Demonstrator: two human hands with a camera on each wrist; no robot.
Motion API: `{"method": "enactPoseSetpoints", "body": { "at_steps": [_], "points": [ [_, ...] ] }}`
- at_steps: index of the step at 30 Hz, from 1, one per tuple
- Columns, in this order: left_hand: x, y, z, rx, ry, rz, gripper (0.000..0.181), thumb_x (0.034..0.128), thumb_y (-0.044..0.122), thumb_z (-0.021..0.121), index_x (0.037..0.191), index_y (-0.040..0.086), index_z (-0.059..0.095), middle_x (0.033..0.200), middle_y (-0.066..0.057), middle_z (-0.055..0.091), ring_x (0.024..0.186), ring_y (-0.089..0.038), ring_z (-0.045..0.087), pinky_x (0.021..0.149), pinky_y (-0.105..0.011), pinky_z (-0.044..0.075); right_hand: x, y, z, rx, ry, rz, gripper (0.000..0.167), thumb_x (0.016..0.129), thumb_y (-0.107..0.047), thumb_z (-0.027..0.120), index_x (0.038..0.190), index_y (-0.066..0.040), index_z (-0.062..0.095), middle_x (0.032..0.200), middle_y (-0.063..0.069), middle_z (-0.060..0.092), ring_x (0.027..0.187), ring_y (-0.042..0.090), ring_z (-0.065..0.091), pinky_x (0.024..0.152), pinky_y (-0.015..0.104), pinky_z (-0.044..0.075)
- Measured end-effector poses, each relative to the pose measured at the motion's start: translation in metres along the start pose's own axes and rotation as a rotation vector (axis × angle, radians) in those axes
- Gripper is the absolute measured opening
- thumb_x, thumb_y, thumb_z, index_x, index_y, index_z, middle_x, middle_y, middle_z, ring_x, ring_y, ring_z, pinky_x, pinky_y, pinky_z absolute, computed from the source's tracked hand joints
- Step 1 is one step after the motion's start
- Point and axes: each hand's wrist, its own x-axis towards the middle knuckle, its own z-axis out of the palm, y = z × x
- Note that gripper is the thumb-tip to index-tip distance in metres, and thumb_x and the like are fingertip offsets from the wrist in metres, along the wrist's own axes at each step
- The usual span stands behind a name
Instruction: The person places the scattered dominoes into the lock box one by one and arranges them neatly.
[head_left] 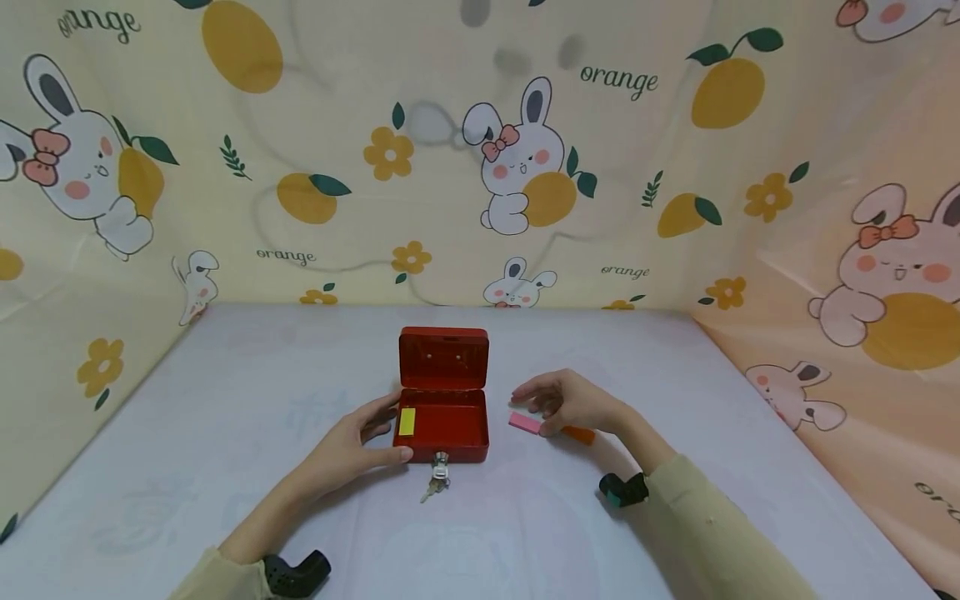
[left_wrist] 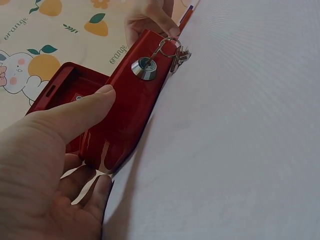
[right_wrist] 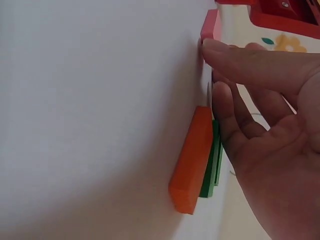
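A red metal box [head_left: 450, 454] stands with its lid [head_left: 444, 358] raised; a yellow block [head_left: 407, 422] lies in its left part. My left hand [head_left: 341, 450] grips the box's left side, thumb on the front corner; in the left wrist view, that hand [left_wrist: 55, 150] has its fingers partly behind the box [left_wrist: 120, 115]. Right of the box, my right hand [head_left: 581, 404] is over a pink block [head_left: 524, 422], index finger stretched past it. In the right wrist view, the thumb of this hand [right_wrist: 280, 100] touches the end of the pink block [right_wrist: 211, 25]; some fingertips are hidden.
An orange block [right_wrist: 192, 160] lies beside my right hand, with green pieces [right_wrist: 212, 165] behind it. Keys [head_left: 435, 487] hang from the lock [head_left: 441, 467] at the box's front. A printed curtain [head_left: 337, 125] stands behind the white table [head_left: 262, 375].
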Motion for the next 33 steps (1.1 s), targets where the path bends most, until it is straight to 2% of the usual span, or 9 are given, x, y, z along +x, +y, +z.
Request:
{"method": "enactPoseSetpoints", "body": {
  "at_steps": [8,16,24,33],
  "points": [
    [0.0,0.001,0.001,0.0,0.003,-0.007,0.087,0.077,0.033,0.08,0.149,0.02,0.034,0.147,-0.007,0.041,0.131,-0.028,0.042,0.103,-0.045,0.039,0.008,-0.001,-0.004,0.016,-0.095,-0.009,0.057,0.076,0.006,0.076,0.127,-0.013,0.062,0.121,0.001,0.064,0.101,0.026,0.058,0.083,0.036,0.053],
    [0.0,0.001,0.0,-0.006,0.002,0.001,0.087,0.0766,0.033,0.08,0.149,0.021,0.034,0.147,-0.007,0.041,0.131,-0.028,0.041,0.103,-0.045,0.04,0.012,0.0,-0.006,0.095,-0.143,0.021,0.056,0.075,0.009,0.074,0.126,-0.014,0.063,0.121,0.003,0.065,0.102,0.028,0.058,0.075,0.031,0.05],
    [-0.002,0.001,-0.001,-0.017,-0.003,-0.001,0.087,0.0765,0.033,0.08,0.149,0.021,0.034,0.147,-0.007,0.041,0.131,-0.028,0.041,0.103,-0.045,0.039,0.013,0.002,-0.004,0.16,-0.155,0.027,0.052,0.077,0.01,0.073,0.124,-0.009,0.064,0.12,0.007,0.065,0.108,0.024,0.061,0.074,0.03,0.051],
    [-0.001,0.001,-0.001,-0.015,-0.004,-0.004,0.086,0.0768,0.033,0.08,0.149,0.022,0.034,0.147,-0.006,0.041,0.131,-0.028,0.042,0.103,-0.045,0.039,0.012,-0.002,-0.002,0.137,-0.13,0.037,0.052,0.075,0.008,0.076,0.122,-0.009,0.064,0.119,0.006,0.066,0.1,0.029,0.059,0.07,0.029,0.051]
  ]
}}
